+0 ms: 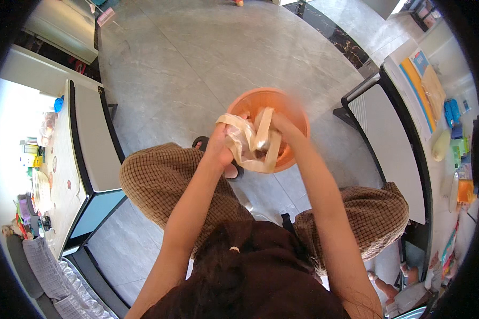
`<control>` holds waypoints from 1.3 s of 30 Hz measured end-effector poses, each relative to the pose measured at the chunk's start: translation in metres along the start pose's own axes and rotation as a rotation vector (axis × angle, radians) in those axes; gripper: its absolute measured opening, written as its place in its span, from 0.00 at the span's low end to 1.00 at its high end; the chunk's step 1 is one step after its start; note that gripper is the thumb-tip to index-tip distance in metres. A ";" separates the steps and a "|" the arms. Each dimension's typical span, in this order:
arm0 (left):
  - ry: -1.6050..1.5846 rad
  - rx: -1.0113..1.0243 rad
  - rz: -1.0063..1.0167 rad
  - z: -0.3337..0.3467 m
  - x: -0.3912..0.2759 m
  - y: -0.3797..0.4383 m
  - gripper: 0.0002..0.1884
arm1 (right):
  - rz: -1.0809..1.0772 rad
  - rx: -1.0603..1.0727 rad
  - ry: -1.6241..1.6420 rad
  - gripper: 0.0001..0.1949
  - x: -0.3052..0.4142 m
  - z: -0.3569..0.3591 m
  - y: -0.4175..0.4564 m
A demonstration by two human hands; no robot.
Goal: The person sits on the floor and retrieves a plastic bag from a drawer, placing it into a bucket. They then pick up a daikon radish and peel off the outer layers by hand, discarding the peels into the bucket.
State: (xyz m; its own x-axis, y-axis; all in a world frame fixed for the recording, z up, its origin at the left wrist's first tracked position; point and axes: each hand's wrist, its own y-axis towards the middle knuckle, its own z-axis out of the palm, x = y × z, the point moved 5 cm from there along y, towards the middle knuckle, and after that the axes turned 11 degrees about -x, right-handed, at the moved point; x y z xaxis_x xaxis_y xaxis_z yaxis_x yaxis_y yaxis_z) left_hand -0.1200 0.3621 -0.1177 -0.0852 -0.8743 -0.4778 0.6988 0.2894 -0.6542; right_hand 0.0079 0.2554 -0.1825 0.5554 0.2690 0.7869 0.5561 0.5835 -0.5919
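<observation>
An orange plastic bucket [239, 104] stands on the floor between my knees. Over its opening hangs a thin cream bag [245, 149], crumpled, with a folded pale rim; its material looks like plastic. My left hand [220, 147] grips the bag's left side, thumb and fingers closed on the edge. On the other side my right hand [281, 124] is closed at the bag's upper right, blurred, with its fingertips hidden behind a pale strip. Through the bag's opening something shiny and dark shows, too blurred to name. The bucket's bottom is mostly hidden.
Brown checked trousers [159, 167] cover my spread legs, and a dark slipper [233, 171] sits by the bucket. At left is a table [64, 179] with several items. A cluttered white table [435, 131] runs along the right. Grey tile floor [207, 48] stretches ahead.
</observation>
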 end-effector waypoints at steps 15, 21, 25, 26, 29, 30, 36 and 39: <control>0.345 -0.405 0.366 -0.083 -0.055 0.029 0.09 | -0.383 -0.647 -1.190 0.15 0.055 -0.096 -0.014; 0.564 -0.528 0.380 -0.071 -0.050 0.025 0.13 | -0.263 -0.918 -1.254 0.17 0.079 -0.101 -0.057; 0.603 -0.355 0.331 -0.038 -0.046 0.011 0.14 | -0.469 -0.549 -1.093 0.16 0.076 -0.103 -0.051; 0.552 -0.297 0.288 -0.033 -0.046 0.012 0.15 | -0.381 -0.385 -0.897 0.16 0.070 -0.104 -0.049; 0.298 -0.215 0.254 -0.044 -0.048 0.022 0.17 | -0.193 -0.043 -0.316 0.16 0.066 -0.096 -0.050; 0.199 -0.194 0.251 -0.046 -0.049 0.027 0.18 | -0.171 -0.036 -0.133 0.15 0.061 -0.100 -0.051; 0.702 -0.059 0.283 -0.033 -0.051 0.023 0.21 | -0.022 -0.195 0.313 0.13 0.024 -0.133 -0.028; 0.875 -0.070 0.272 -0.035 -0.055 0.020 0.18 | -0.049 -0.266 0.297 0.13 0.018 -0.137 -0.015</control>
State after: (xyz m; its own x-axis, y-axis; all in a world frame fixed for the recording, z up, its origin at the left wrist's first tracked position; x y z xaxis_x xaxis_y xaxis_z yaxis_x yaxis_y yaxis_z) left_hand -0.1260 0.4294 -0.1247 -0.4515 -0.1739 -0.8752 0.7316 0.4894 -0.4746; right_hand 0.0943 0.1463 -0.1838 0.6572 -0.0106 0.7537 0.7054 0.3610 -0.6100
